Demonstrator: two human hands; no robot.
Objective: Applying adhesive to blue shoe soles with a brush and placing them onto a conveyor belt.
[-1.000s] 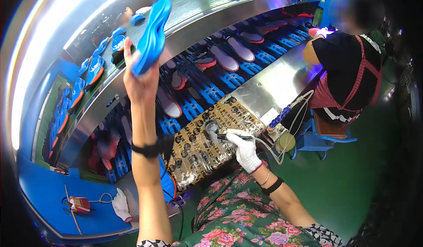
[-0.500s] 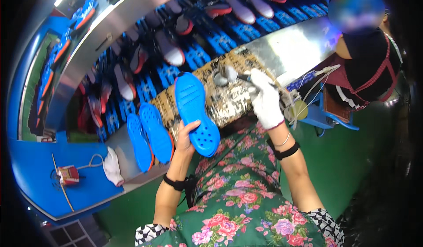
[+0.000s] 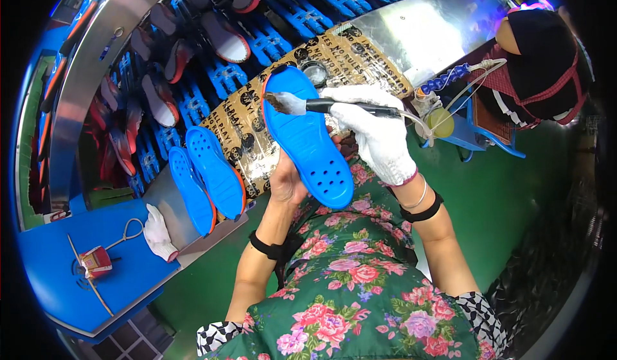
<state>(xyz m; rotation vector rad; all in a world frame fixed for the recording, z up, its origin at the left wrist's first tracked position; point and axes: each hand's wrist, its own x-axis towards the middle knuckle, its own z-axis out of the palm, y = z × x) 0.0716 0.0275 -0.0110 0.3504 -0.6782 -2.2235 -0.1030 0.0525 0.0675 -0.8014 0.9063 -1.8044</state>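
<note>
My left hand [image 3: 287,179] grips a blue shoe sole [image 3: 307,135] from below, and its palm supports the near side; most of the fingers are hidden under it. Holes dot the heel end, which points toward me. In a white knitted glove, my right hand [image 3: 379,129] is closed round the dark handle of a brush [image 3: 290,104] with a thin tube at its back end. The bristles lie over the front part of the sole, near its left edge. Beyond the sole stands a small round cup [image 3: 315,73], partly covered.
Two more blue soles [image 3: 193,193] lie at the left of the tape-covered bench [image 3: 257,177]. Behind runs a rack [image 3: 225,77] with shoe uppers and blue holders. A white glove [image 3: 157,231] rests on the blue surface at left. Another person [image 3: 540,64] sits at right.
The brush has moved left from beside the cup to over the sole. The held sole has shifted right and slightly nearer, and my left hand now reaches further under it.
</note>
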